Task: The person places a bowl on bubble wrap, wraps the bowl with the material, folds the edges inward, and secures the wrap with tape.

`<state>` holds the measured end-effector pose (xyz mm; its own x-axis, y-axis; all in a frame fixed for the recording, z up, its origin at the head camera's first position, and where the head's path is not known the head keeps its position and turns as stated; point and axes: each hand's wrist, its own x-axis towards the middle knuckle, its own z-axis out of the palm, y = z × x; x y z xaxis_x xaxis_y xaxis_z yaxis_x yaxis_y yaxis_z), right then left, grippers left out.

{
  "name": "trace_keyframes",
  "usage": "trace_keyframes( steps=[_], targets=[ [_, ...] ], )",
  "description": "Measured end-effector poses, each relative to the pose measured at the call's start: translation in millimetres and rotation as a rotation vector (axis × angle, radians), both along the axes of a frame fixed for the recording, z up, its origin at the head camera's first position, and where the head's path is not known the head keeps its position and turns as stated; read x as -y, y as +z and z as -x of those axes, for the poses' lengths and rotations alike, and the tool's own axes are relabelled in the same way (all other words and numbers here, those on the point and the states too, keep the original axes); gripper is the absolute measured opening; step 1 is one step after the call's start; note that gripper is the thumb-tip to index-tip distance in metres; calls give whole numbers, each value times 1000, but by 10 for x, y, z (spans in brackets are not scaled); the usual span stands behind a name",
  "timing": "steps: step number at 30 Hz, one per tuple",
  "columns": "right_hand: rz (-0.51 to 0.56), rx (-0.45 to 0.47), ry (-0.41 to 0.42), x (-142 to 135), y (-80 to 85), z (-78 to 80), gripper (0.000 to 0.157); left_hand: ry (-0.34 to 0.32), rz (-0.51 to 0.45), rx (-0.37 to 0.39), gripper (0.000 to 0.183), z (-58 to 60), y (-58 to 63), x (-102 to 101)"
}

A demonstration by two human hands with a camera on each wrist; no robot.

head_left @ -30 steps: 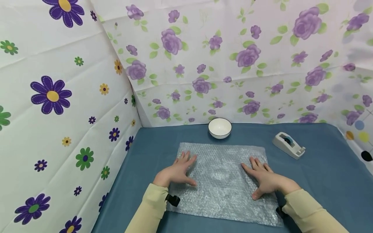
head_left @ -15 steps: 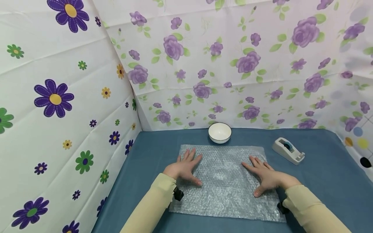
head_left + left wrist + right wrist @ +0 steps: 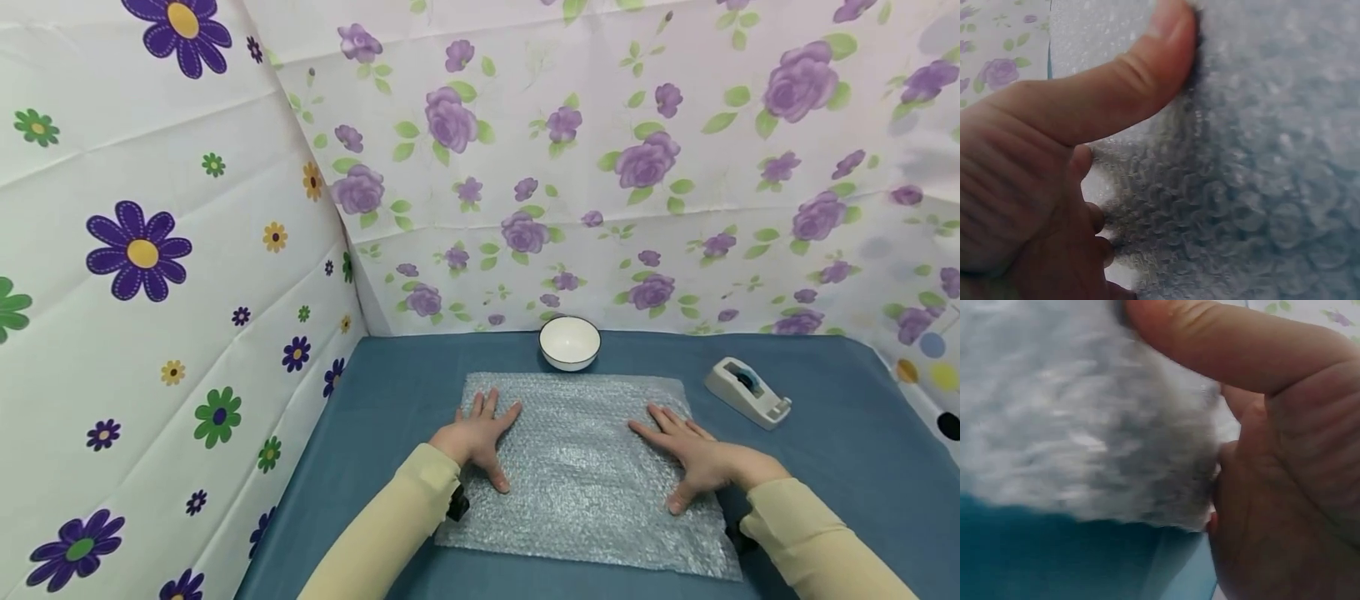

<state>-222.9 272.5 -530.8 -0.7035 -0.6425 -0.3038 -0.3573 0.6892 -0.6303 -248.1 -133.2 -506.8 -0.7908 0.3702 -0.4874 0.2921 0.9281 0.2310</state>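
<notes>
A sheet of bubble wrap (image 3: 577,483) lies flat on the blue-covered table. On its left side rests my left hand (image 3: 476,437), fingers spread and pointing away from me. My right hand (image 3: 697,458) rests on the right side with its fingers extended and thumb apart. In the left wrist view the thumb (image 3: 1166,37) and fingertips touch the bubbled surface. The right wrist view is blurred; there the right hand (image 3: 1272,456) lies along the edge of the bubble wrap (image 3: 1072,425).
Behind the sheet stands a white bowl (image 3: 570,343) with a dark rim. A white tape dispenser (image 3: 747,393) sits at the back right of the blue table (image 3: 390,400). Flowered cloths (image 3: 480,167) hang at the back and left.
My left hand has moved slightly right on the bubble wrap, its thumb now drawn nearer the wrist. The right hand stays almost in place. The head view has tilted a little.
</notes>
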Motion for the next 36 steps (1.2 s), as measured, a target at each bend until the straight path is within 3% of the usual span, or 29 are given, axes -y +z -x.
trace_keyframes(
  steps=[4,8,12,15,20,25,30,36],
  targets=[
    [19,83,1,-25,123,61,113,13,-9,-8,139,-23,5,-25],
    [-16,130,-77,38,254,164,93,16,-6,-7,140,-31,6,-31],
    [-73,11,-175,221,371,339,80,20,15,-11,140,-37,30,-29],
    [-55,-78,-290,409,425,518,76,21,35,-24,140,-39,45,-31],
    [67,-80,-516,745,379,834,82,-11,45,-49,140,-29,20,-26],
    [157,-14,-668,1088,178,1025,90,-32,36,-61,138,-14,-15,3],
    [350,79,-799,1331,55,1122,96,-13,28,-47,137,-11,-20,0],
    [622,338,-936,1458,52,1182,98,-5,45,-45,139,3,-18,10]
  ],
)
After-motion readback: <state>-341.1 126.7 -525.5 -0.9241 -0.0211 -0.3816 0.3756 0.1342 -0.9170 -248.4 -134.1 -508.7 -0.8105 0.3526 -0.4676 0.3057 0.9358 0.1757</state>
